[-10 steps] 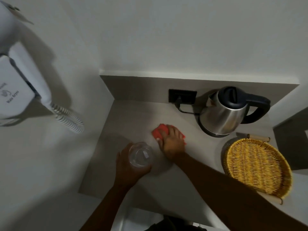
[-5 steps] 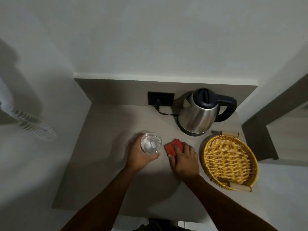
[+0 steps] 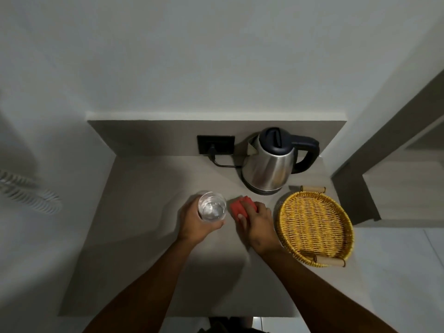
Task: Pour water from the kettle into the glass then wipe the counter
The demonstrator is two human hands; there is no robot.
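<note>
Left hand [image 3: 195, 221] wrapped around glass [image 3: 212, 209] of water at desk [image 3: 149, 193] centre, right hand [image 3: 257, 224] pressing red cloth [image 3: 240, 207] just beside it, kettle [image 3: 269, 162] upright behind, wicker tray [image 3: 314, 228] at right

Upright steel kettle [image 3: 269, 164], held glass [image 3: 212, 209]

The matte grey table [image 3: 144, 236] carried a stainless-steel kettle with black lid [image 3: 269, 164], a round yellow wicker tray [image 3: 314, 227] and a red cloth [image 3: 240, 207].

Dim alcove, plain white walls [image 3: 216, 56]
</note>
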